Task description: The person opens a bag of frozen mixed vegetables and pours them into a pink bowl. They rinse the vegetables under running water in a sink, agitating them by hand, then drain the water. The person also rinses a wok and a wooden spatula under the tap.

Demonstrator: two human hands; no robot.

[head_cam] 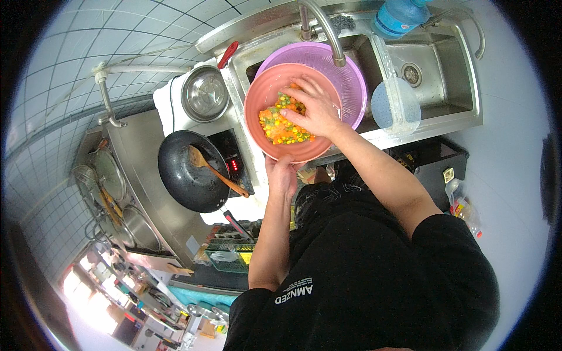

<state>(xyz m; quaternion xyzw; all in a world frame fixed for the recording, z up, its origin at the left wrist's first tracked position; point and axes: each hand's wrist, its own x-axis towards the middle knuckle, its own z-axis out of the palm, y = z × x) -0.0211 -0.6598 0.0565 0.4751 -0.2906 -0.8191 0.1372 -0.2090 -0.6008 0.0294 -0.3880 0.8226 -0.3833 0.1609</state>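
My left hand grips the near rim of a coral-pink bowl, its thumb over the edge. Inside the bowl lie mixed diced vegetables: yellow corn kernels, green peas and orange carrot cubes. My right hand reaches in from the right and rests on the vegetables, fingers spread; what lies under the palm is hidden. A larger purple plastic basin or strainer sits in the left sink bowl, partly covered by the coral-pink one. The curved steel faucet hangs above the basin.
A black wok with a wooden spatula stands on an induction cooktop at left. Behind it are a steel pot and a red-handled tool. A translucent disc spans the sink divider, below a blue water jug.
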